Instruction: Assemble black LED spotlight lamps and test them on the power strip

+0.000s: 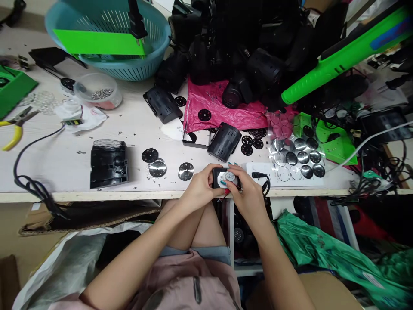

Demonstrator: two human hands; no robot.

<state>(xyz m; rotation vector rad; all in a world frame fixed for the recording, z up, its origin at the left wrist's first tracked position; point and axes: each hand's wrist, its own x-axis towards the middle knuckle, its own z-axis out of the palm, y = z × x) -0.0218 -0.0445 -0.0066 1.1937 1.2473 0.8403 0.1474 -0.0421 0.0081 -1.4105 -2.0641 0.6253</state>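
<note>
Near the table's front edge, my left hand (205, 186) grips the left side of a small black part (217, 173) with a white plate on it. From the right, my right hand (247, 188) pinches a round silver piece (229, 175) that lies against the white plate. Both hands are closed, with fingertips close together; some of the part is hidden beneath them. A black housing (224, 142) rests just behind the hands. Left of them lie a silver-patterned disc (186, 171) and an open black shell (109, 165).
A blue basket (161, 41) stands at the back left, near a tub of screws (98, 90). Black housings pile up behind pink plastic (209, 105). A green handled tool (338, 60) slants in from the right, above bagged discs (297, 157). Pliers (16, 129) lie far left.
</note>
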